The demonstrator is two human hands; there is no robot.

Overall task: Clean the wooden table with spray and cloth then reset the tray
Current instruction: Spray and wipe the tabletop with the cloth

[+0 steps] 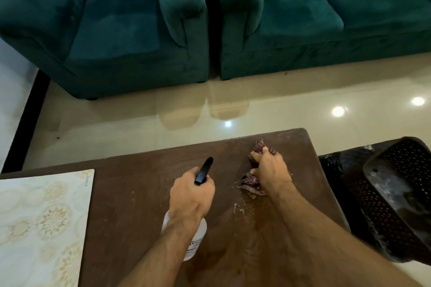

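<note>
We see teal armchair (112,28) just left of teal sofa (326,18), narrow gap between. Glossy cream floor (140,121) in front of sofa, ceiling-light reflections (338,111) on tiles.

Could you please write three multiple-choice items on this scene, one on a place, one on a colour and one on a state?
1. Where does the pale floral placemat lie on the brown wooden table?
A. at its left end
B. at its far right corner
C. under the cloth

2. What colour is the trigger head of the white plastic spray bottle?
A. red
B. black
C. yellow

3. What is the right hand doing?
A. hanging free above the table
B. holding the bottle
C. pressing the crumpled red checked cloth onto the table

Answers: 1 A, the mat covers the left end. 2 B, the nozzle shows black above the left hand. 3 C, the fingers are spread over the cloth on the wood.
</note>
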